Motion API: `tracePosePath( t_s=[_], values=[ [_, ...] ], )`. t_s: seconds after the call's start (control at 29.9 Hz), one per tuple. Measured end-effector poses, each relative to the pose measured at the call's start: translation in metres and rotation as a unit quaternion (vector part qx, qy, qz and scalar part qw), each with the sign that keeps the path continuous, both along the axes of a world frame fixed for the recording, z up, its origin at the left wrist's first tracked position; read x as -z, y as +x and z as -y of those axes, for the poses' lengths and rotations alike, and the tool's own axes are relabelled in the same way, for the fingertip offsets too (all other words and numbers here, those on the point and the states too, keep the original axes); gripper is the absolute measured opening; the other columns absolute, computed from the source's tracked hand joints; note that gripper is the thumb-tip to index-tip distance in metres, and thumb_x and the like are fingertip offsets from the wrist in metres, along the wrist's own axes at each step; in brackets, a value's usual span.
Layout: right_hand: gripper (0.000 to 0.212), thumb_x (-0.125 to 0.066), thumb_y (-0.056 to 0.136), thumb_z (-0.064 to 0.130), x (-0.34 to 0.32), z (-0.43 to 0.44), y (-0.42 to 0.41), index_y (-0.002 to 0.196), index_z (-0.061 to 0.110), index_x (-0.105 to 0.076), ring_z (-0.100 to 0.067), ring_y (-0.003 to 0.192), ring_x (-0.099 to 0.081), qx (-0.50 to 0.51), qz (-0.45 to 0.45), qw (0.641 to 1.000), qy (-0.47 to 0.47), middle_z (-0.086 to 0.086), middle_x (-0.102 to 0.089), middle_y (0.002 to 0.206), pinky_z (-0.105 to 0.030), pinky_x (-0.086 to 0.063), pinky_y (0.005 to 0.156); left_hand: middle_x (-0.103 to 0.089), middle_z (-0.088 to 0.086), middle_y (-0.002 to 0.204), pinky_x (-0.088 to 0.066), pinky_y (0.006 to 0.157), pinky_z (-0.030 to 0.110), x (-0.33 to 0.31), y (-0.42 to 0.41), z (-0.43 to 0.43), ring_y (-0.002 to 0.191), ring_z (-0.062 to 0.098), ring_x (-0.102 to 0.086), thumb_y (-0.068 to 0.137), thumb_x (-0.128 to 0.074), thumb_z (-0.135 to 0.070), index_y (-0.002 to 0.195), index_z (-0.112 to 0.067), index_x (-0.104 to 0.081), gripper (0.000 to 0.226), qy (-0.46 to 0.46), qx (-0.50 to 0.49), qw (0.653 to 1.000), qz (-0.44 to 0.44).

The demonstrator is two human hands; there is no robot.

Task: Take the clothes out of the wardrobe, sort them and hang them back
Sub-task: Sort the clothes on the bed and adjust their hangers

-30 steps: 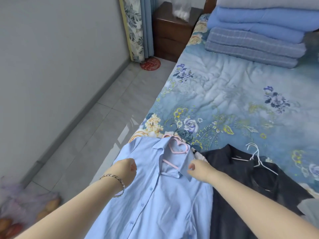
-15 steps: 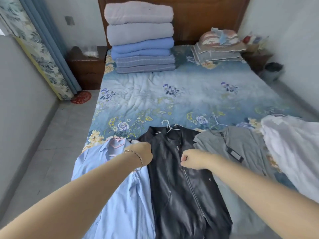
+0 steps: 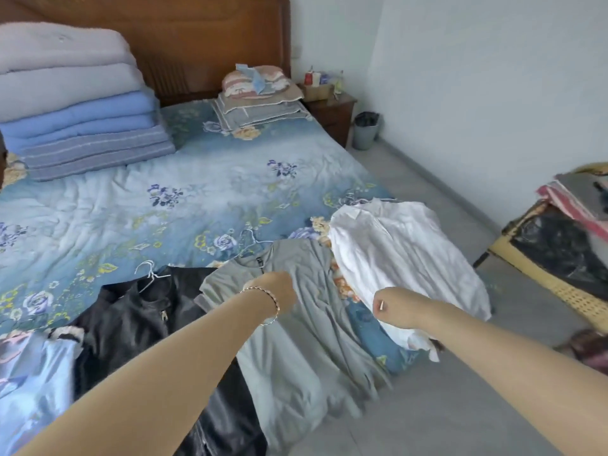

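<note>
Four garments lie in a row along the near edge of the bed: a light blue shirt, a black leather jacket on a white wire hanger, a grey shirt and a white garment. My left hand, with a bracelet on the wrist, is over the grey shirt's chest just below the collar, its fingers curled under; no cloth is seen lifted. My right hand is a loose fist above the gap between the grey shirt and the white garment and holds nothing visible.
Folded quilts are stacked at the headboard, with pillows beside them. A nightstand and a grey bin stand by the far wall. A woven chair piled with cloth stands at the right, across the grey floor.
My view and both hands have swept right along the row: from the blue shirt's collar, over the black jacket, to the grey shirt and the gap before the white garment.
</note>
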State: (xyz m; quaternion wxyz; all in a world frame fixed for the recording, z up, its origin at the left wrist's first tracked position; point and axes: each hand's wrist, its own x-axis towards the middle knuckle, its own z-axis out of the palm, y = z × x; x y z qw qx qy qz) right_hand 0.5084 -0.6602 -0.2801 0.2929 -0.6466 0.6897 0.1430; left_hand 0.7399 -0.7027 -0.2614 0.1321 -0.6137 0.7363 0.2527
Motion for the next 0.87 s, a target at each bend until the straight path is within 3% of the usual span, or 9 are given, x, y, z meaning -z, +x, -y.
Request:
tracePosePath(
  t_s=[0.1,0.17,0.3,0.37,0.44,0.57,0.7,0.87],
  values=[
    [0.028,-0.043,0.089,0.014,0.01,0.015,-0.072,0.102,-0.004,-0.06,-0.035,0.104,-0.058,0.018,-0.004,1.0,-0.003,-0.021,-0.061,0.112,-0.04,-0.047,0.088,-0.055,0.013,0.13,-0.044,0.1,0.038,0.009,-0.069,0.022,0.12,0.03,-0.053,0.095,-0.039,-0.018,0.123,-0.006,-0.053,0.034,0.008,0.012,1.0,0.007],
    [0.022,-0.042,0.089,0.015,0.01,0.03,-0.11,0.093,0.003,-0.061,-0.027,0.091,-0.059,0.035,0.0,0.999,-0.014,-0.013,-0.063,0.102,-0.035,-0.046,0.079,-0.053,0.013,0.132,-0.041,0.103,0.038,0.015,-0.103,0.037,0.122,0.03,-0.051,0.095,-0.036,-0.02,0.124,-0.007,-0.052,0.035,0.009,0.008,1.0,-0.004],
    [0.022,-0.043,0.09,0.014,0.02,0.071,-0.165,0.093,0.0,-0.06,-0.022,0.081,-0.055,0.052,0.007,0.998,-0.019,-0.016,-0.062,0.1,-0.034,-0.043,0.071,-0.052,0.013,0.134,-0.039,0.105,0.037,0.024,-0.161,0.075,0.124,0.029,-0.049,0.097,-0.034,-0.02,0.125,-0.006,-0.052,0.036,0.021,0.01,1.0,-0.016],
    [0.014,-0.043,0.089,0.013,0.026,0.1,-0.194,0.083,0.012,-0.056,-0.02,0.081,-0.054,0.053,0.009,0.998,-0.022,-0.005,-0.058,0.092,-0.031,-0.044,0.072,-0.05,0.012,0.135,-0.039,0.105,0.037,0.029,-0.191,0.106,0.125,0.029,-0.048,0.097,-0.035,-0.017,0.127,-0.007,-0.05,0.035,0.024,0.011,0.999,-0.019],
    [0.016,-0.043,0.089,0.012,0.029,0.126,-0.214,0.083,0.016,-0.057,-0.019,0.083,-0.055,0.064,0.012,0.997,-0.03,0.002,-0.056,0.09,-0.031,-0.047,0.076,-0.053,0.011,0.131,-0.042,0.101,0.035,0.032,-0.213,0.135,0.121,0.028,-0.051,0.097,-0.039,-0.018,0.127,-0.008,-0.051,0.034,0.027,-0.007,0.999,-0.037],
    [0.018,-0.039,0.086,0.008,0.037,0.184,-0.261,0.072,0.015,-0.049,-0.016,0.074,-0.047,0.082,0.012,0.996,-0.035,0.0,-0.052,0.082,-0.028,-0.038,0.067,-0.062,0.011,0.119,-0.049,0.092,0.033,0.042,-0.257,0.199,0.109,0.028,-0.059,0.095,-0.042,-0.017,0.118,-0.008,-0.057,0.029,0.028,-0.043,0.996,-0.077],
    [0.015,-0.038,0.087,0.009,0.055,0.242,-0.301,0.08,0.014,-0.05,-0.015,0.073,-0.044,0.077,-0.003,0.995,-0.057,0.002,-0.05,0.08,-0.024,-0.034,0.06,-0.06,0.01,0.12,-0.046,0.09,0.031,0.057,-0.289,0.256,0.111,0.027,-0.058,0.096,-0.04,-0.017,0.118,-0.009,-0.056,0.028,0.019,-0.071,0.995,-0.067],
    [0.023,-0.042,0.09,0.01,0.104,0.334,-0.345,0.104,0.01,-0.06,-0.02,0.093,-0.058,0.032,0.006,0.998,-0.052,-0.001,-0.057,0.101,-0.03,-0.046,0.077,-0.06,0.009,0.12,-0.044,0.09,0.03,0.098,-0.318,0.324,0.112,0.027,-0.056,0.095,-0.042,-0.016,0.117,-0.012,-0.057,0.027,0.009,-0.162,0.984,-0.07]
  ],
)
